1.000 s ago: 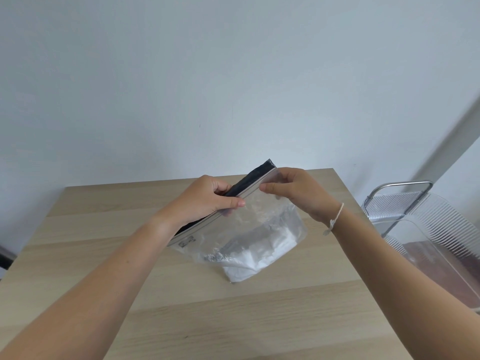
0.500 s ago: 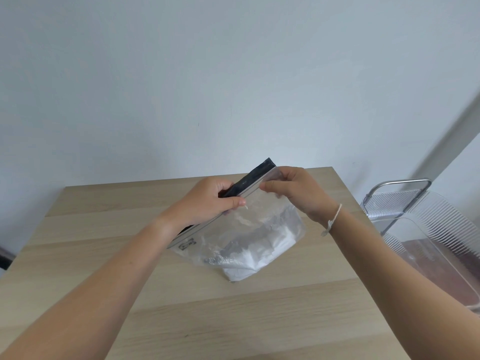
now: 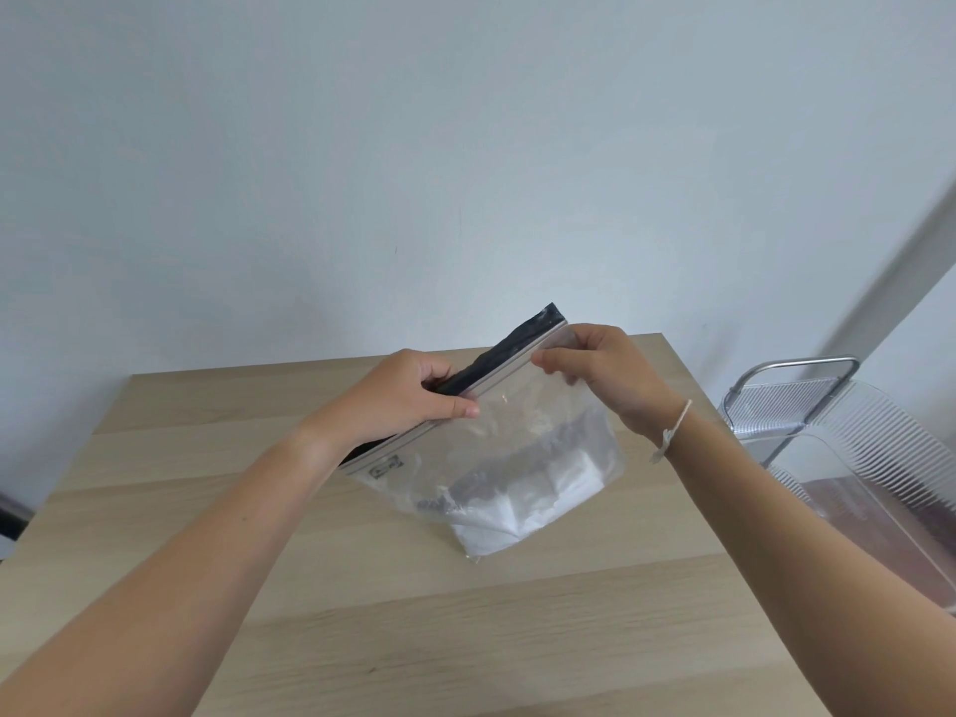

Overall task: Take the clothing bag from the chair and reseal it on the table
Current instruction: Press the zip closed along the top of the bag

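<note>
A clear zip-top clothing bag (image 3: 522, 458) with a black strip along its top and white and dark cloth inside stands on the light wooden table (image 3: 362, 613), its bottom resting on the top. My left hand (image 3: 398, 395) pinches the seal strip near its middle, thumb on the near side. My right hand (image 3: 600, 370) pinches the same strip near its far right end. The bag's mouth slants from lower left up to upper right.
A transparent ribbed chair (image 3: 853, 437) with a metal frame stands to the right of the table. A plain pale wall (image 3: 465, 147) rises right behind the table's far edge. A dark object (image 3: 8, 514) shows at the left edge.
My left hand has slid slightly left along the seal strip, away from my right hand. The bag and my right hand stay nearly in place.
</note>
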`<state>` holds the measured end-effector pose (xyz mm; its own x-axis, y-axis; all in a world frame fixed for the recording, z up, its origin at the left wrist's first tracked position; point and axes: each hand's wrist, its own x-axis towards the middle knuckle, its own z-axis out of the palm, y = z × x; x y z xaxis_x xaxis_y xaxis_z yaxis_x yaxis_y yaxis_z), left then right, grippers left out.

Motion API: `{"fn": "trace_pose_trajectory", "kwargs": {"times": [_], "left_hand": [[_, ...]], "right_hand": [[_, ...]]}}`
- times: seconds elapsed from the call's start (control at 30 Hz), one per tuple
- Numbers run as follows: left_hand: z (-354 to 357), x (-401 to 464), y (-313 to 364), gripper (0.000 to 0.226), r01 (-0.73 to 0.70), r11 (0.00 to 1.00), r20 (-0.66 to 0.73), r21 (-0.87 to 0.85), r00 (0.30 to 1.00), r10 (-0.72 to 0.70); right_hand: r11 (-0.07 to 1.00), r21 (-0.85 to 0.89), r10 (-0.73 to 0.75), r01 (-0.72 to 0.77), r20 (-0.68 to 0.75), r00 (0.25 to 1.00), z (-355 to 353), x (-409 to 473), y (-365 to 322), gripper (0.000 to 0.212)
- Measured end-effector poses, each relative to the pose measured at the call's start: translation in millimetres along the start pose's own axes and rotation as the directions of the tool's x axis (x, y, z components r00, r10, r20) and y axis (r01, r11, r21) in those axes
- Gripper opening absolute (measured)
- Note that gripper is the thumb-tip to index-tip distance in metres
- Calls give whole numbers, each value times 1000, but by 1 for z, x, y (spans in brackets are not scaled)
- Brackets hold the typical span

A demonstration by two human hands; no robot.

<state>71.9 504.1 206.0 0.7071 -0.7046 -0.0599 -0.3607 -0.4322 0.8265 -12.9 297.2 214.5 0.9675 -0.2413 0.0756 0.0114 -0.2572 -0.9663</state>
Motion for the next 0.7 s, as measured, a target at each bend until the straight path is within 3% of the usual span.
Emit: {"fn": "trace_pose_trajectory", "kwargs": {"times": [0.23, 0.5, 0.7], "left_hand": [[2, -2, 4, 22, 2, 1000, -8, 25, 1000, -1], [3, -1, -1, 7, 11, 1000, -11, 6, 1000, -11], [4, 1, -4, 9, 13, 1000, -30, 13, 999, -13]], "right_hand": [[1000, 2, 20, -20, 14, 1000, -1, 0, 2, 17], [999, -8, 37, -36, 51, 998, -3, -1, 2, 14], [999, -16, 53, -52, 73, 996, -3, -2, 3, 7]]}}
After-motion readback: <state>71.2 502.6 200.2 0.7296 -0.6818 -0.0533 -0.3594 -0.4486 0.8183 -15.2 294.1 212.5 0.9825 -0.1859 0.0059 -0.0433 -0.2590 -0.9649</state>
